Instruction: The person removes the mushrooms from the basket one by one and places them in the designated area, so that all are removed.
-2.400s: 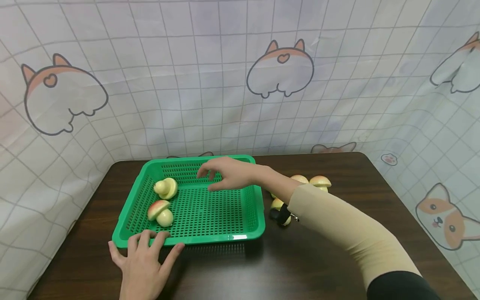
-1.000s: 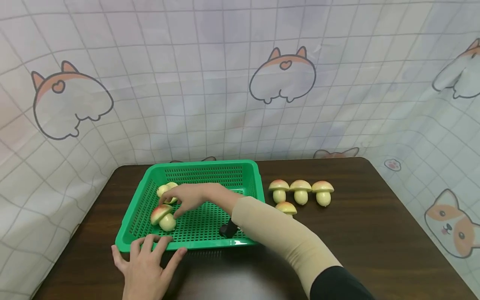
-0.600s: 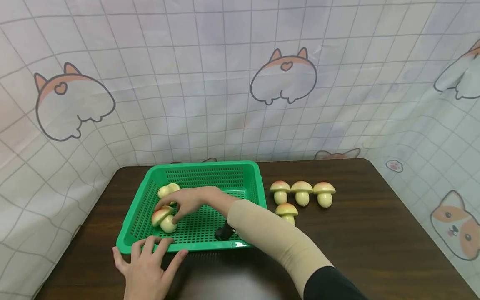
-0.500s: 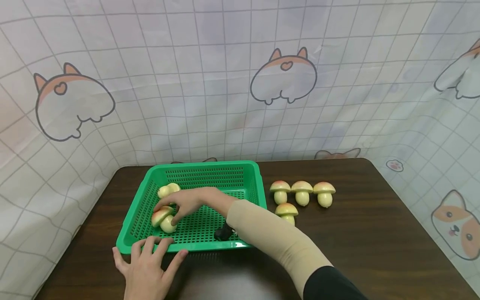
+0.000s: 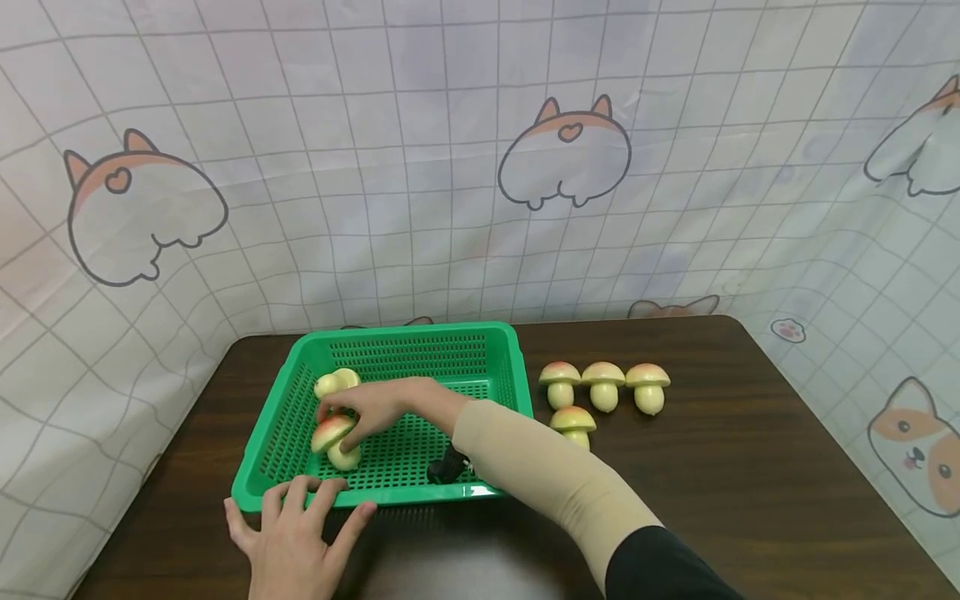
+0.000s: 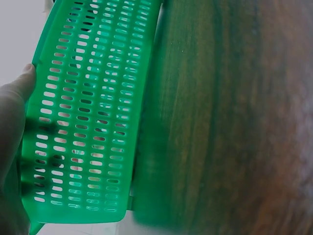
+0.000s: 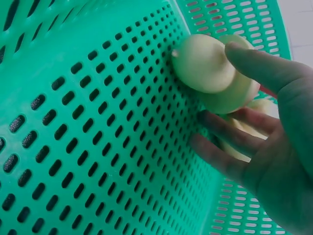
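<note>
Inside the green plastic basket (image 5: 315, 333), my right hand (image 5: 378, 407) pinches a toy mushroom (image 5: 332, 435) with a reddish-yellow cap and a pale stem. In the right wrist view, the thumb lies over this mushroom (image 7: 205, 63) and the other fingers are at its far side. A second toy mushroom (image 5: 337, 381) lies just behind it in the basket, partly covered by the right hand in the right wrist view. My left hand (image 5: 296, 533) holds the basket's near left rim, its fingers bent over the edge; the left wrist view shows the perforated outer wall (image 6: 83, 127).
Right of the basket, on the dark wooden table (image 5: 750, 467), are three toy mushrooms (image 5: 603, 386) in a row and another mushroom (image 5: 573, 425) in front, partly behind the right sleeve (image 5: 547, 467). A patterned cloth (image 5: 420, 167) hangs behind the table.
My right hand has come leftward into the basket, closed on the front mushroom and shifted it slightly right and toward me. The left hand keeps its place on the rim.
</note>
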### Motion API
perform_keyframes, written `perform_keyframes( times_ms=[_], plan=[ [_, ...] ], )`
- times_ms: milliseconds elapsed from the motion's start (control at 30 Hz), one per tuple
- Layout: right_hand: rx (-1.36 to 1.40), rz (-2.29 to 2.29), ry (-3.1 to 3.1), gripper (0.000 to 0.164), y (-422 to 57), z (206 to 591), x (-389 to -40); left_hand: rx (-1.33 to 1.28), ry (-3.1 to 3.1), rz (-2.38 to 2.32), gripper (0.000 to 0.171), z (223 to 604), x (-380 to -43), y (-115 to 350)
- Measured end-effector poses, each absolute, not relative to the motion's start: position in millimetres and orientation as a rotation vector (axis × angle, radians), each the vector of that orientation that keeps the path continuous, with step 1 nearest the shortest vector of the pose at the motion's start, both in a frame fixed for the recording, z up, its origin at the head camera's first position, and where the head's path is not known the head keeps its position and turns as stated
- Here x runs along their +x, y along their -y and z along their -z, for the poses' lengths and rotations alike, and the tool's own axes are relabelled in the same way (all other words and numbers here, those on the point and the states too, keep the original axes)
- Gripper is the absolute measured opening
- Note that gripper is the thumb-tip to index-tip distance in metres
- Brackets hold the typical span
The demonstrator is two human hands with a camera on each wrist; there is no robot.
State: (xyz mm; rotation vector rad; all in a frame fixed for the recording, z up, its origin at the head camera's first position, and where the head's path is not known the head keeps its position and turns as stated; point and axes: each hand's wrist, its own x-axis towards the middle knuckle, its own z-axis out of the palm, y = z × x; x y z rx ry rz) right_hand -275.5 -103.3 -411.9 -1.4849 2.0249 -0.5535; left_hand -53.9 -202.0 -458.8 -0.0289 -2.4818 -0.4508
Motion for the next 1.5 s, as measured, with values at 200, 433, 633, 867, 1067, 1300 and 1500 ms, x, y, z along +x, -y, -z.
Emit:
perform_keyframes(
  times_ms=[200, 433, 633, 867, 1067, 1300, 1500],
  plan=[
    [-1.519, 0.505, -2.054, 0.051, 104, 411, -276, -0.027, 2.475, 0.456, 0.038, 461, -54, 203],
    [-1.528, 0.502, -2.037, 0.045, 104, 412, -276, -0.030, 2.470, 0.459, 0.038, 461, -54, 203],
    [-1.486, 0.526, -2.043, 0.039, 105, 411, -276, -0.028, 2.478, 0.460, 0.037, 458, -55, 202],
    [-1.502, 0.576, -2.042, 0.033, 105, 414, -279, -0.024, 2.482, 0.458, 0.037, 458, -55, 203],
    [-1.500, 0.595, -2.056, 0.033, 103, 411, -279, -0.022, 2.491, 0.459, 0.036, 459, -55, 202],
    [-1.545, 0.627, -2.062, 0.035, 102, 406, -277, -0.022, 2.493, 0.458, 0.035, 459, -54, 201],
    [-1.560, 0.684, -2.083, 0.038, 98, 396, -278, -0.027, 2.484, 0.451, 0.037, 460, -53, 203]
  ],
)
